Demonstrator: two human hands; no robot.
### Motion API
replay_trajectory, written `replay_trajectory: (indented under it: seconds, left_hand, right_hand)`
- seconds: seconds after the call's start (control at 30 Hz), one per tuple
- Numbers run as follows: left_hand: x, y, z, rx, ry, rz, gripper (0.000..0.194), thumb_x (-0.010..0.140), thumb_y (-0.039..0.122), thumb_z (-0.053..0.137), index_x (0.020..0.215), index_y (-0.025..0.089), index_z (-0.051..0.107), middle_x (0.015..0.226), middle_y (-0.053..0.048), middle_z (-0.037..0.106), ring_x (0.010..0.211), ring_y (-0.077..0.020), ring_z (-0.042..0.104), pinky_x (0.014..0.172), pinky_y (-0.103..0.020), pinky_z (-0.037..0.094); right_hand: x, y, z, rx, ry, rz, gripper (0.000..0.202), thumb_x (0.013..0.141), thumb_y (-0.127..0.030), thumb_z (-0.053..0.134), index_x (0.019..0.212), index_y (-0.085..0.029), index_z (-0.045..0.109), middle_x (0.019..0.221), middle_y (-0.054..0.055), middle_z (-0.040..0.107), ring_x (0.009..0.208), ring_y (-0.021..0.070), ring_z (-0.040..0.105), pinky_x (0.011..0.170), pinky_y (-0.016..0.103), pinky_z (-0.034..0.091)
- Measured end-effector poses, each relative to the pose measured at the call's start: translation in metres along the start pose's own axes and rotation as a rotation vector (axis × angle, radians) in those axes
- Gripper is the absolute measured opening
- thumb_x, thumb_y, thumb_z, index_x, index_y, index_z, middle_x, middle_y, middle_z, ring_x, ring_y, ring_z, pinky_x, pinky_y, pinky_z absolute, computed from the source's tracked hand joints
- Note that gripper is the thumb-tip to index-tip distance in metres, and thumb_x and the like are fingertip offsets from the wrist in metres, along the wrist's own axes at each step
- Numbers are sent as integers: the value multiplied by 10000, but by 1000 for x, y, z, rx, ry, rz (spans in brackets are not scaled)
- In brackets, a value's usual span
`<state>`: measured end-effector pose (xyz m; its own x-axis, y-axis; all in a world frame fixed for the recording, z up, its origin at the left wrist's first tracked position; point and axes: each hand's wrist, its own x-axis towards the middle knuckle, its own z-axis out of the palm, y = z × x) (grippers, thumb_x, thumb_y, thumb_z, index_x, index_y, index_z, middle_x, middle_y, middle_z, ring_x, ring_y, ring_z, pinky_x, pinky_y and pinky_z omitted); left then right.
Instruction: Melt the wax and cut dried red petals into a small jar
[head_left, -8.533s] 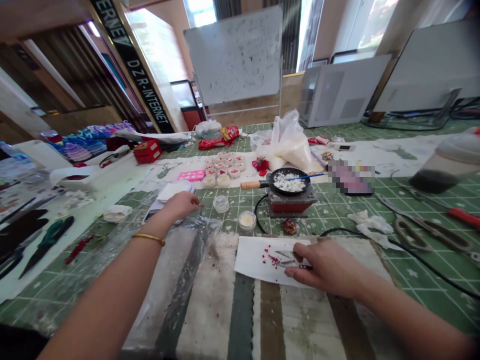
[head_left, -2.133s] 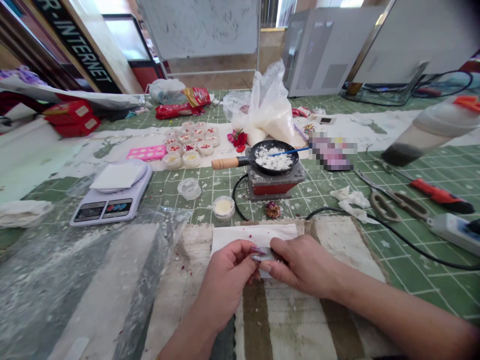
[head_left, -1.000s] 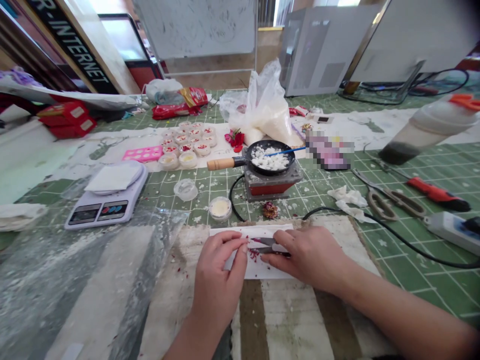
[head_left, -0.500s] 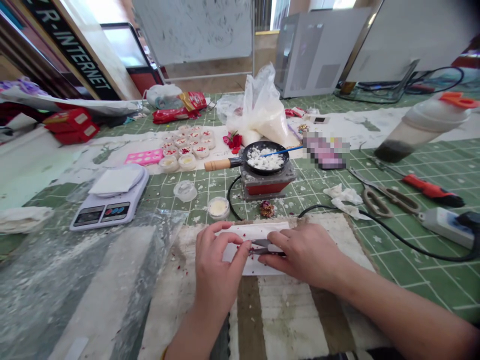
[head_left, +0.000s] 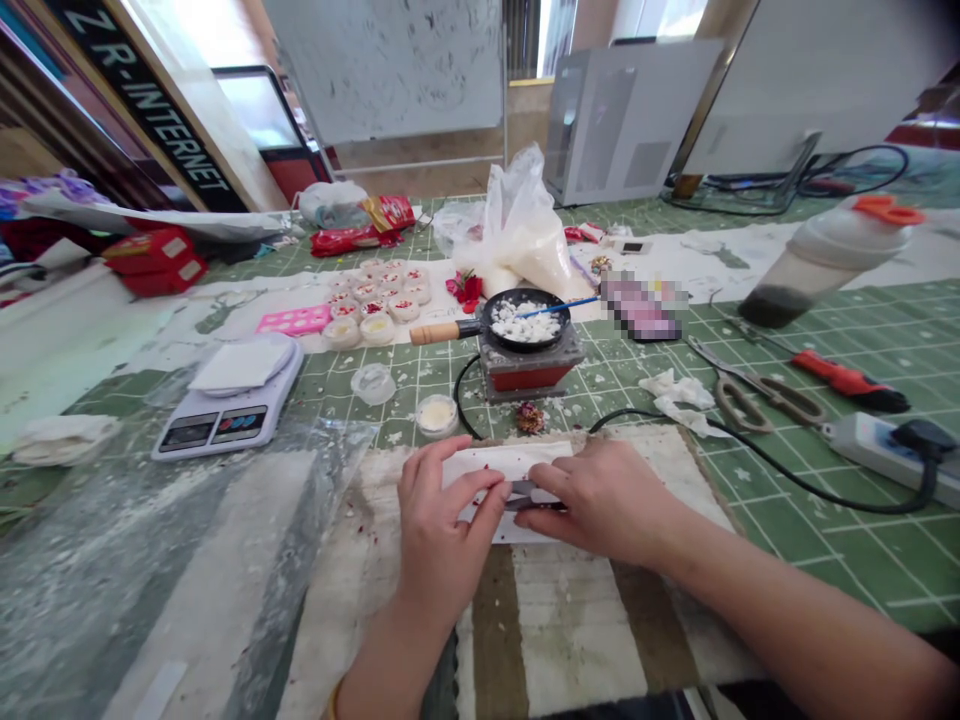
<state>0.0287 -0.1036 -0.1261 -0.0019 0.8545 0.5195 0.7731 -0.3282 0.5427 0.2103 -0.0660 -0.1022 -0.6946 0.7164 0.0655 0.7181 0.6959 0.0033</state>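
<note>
My right hand (head_left: 607, 500) is closed round a small dark-bladed cutting tool (head_left: 525, 495), its blades pointing left. At the blade tips, my left hand (head_left: 446, 510) pinches with thumb and forefinger; whatever lies between them is too small to make out. Both hands are over a white paper sheet (head_left: 480, 462) dotted with red bits, which lies on a striped cloth (head_left: 555, 630). Just beyond the paper are a dried flower bud (head_left: 529, 418) and a small cup of pale wax (head_left: 436, 415).
A small pan (head_left: 525, 320) of white flakes sits on a heater (head_left: 529, 372), its handle pointing left. Left stand a scale (head_left: 229, 400) and filled cups (head_left: 379, 300). Right lie scissors (head_left: 765, 395), a cable and a power strip (head_left: 885, 450).
The view has shifted slightly, so the background sits a little lower. My hands keep nearly the same pose, with the left fingertips still at the blade tips.
</note>
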Motion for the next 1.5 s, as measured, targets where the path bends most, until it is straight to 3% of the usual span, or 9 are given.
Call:
replay_trajectory:
  seconds: [0.2,0.3,0.43,0.5,0.6,0.8,1.13,1.5]
  left_hand:
    - [0,-6,-2,45,60,-123,85,751,207,594,748,215,679,1019,-61,593,1006,-220,496,898,-415,394]
    - [0,-8,-4,-3,43,-130,104,752,201,593,775,233,690,1055,-48,605,1016,-215,500,898,-412,399]
    - [-1,-6,-7,-22,18,-148,110,744,251,612,654,231,671,1041,-37,621,1026,-227,504,908,-434,387]
    - [-1,-5,-8,-21,42,-166,104,759,217,584,716,230,678,1093,-44,596,1056,-224,491,921,-429,382]
    - [-2,-3,-6,-29,76,-141,169,777,168,547,847,241,683,1144,-48,564,1083,-211,473,932,-414,385]
    - [-3,-1,-4,29,87,-65,71,724,256,636,771,218,673,1085,-69,581,1045,-244,481,901,-455,389]
    - [-2,2,-5,-9,61,-74,62,720,189,609,687,217,654,984,-62,607,970,-229,520,843,-435,413]
    - [-1,2,-3,166,95,1,75,687,144,587,650,201,619,952,-71,637,939,-249,533,878,-459,366]
  right_hand:
    - [1,10,-5,-2,10,93,389,824,-563,416,758,-212,570,658,11,676,569,175,604,496,283,125]
    - [2,13,-6,56,25,112,315,825,-515,462,838,-226,585,685,-8,682,582,161,609,491,272,160]
    - [3,14,-4,103,39,116,259,842,-448,478,953,-238,582,754,-19,688,633,157,622,504,260,221]
    - [3,13,-3,109,39,105,262,847,-442,474,977,-241,580,802,-14,690,671,162,629,524,261,251]
    - [3,9,-1,103,27,65,287,854,-448,458,1008,-235,575,868,8,688,719,173,633,555,266,279]
    - [1,1,-2,42,28,-30,292,869,-447,426,997,-233,579,754,-10,667,645,171,610,552,288,246]
    - [-1,1,-1,2,73,-92,273,860,-440,449,955,-226,588,709,-18,662,586,160,577,561,296,238]
    - [2,2,-4,17,52,-80,271,865,-430,443,936,-218,595,725,-6,670,600,157,584,571,287,264]
